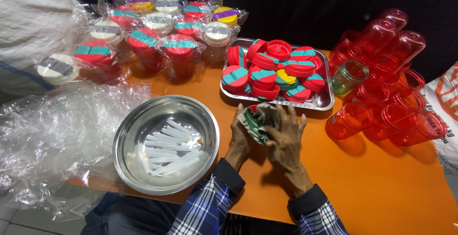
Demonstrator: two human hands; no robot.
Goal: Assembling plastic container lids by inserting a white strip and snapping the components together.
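both hands meet over the orange table; left hand and right hand closed together around a green cup held just in front of the steel tray; left of the tray, crumpled clear plastic; behind and left of it, wrapped cups with coloured lids; right of the tray, empty red cups; front-left of the tray, round steel bowl with white straws; inside the tray, red lids
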